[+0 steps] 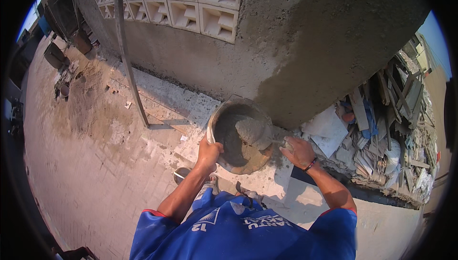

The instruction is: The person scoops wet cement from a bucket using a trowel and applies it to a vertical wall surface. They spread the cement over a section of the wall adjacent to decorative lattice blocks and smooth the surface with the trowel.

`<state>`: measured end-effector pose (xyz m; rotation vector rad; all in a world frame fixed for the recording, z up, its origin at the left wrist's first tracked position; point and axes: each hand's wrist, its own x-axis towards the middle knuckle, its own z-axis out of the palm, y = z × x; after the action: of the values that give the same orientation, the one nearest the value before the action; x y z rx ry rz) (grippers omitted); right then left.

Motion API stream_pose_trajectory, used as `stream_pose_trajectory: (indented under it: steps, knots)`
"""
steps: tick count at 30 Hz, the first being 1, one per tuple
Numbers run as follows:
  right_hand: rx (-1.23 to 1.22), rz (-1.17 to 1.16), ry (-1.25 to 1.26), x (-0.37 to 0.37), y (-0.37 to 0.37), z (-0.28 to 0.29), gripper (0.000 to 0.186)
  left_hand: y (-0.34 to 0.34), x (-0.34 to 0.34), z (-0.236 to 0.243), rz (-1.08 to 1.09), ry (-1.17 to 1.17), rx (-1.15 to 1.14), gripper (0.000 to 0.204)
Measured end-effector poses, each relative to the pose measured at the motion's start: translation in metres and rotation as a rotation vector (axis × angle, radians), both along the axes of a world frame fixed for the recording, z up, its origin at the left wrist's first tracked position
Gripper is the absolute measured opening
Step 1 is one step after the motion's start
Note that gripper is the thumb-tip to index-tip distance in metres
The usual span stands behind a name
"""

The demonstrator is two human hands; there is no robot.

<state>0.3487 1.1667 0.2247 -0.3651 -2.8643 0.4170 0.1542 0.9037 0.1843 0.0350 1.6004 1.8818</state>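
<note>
A round tub with wet grey mortar in it stands in front of me, close to the wall's foot. My left hand is closed on the tub's left rim, thumb on the inner side. At the right side of the tub, my right hand is wrapped round the handle of a trowel. The trowel's blade lies over the tub's opening and is covered with a heap of mortar, so its metal is mostly hidden.
Ahead rises a plastered wall with a damp dark patch and pale vent blocks. A wooden pole leans left of the tub. Scrap wood and rubble are piled right. A small bucket stands by my feet.
</note>
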Motion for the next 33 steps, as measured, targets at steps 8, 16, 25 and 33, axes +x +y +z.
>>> stream_pose_trajectory:
  steps: [8, 16, 25, 33]
  knots:
    - [-0.036, 0.119, -0.029, 0.014, 0.061, 0.249, 0.044, 0.023, 0.09, 0.054, 0.231, 0.025, 0.058, 0.057]
    - [0.119, 0.371, 0.17, 0.008, 0.063, 0.441, 0.04, 0.024, 0.142, 0.04, 0.395, 0.022, -0.068, 0.05]
    - [-0.261, 0.912, 0.198, -0.037, 0.109, 0.56, 0.042, 0.003, 0.193, 0.006, 0.653, -0.023, -0.159, 0.046]
    - [-0.188, -0.013, 0.856, -0.157, 0.257, 0.556, 0.031, 0.012, 0.196, -0.022, 0.644, -0.038, -0.264, 0.059]
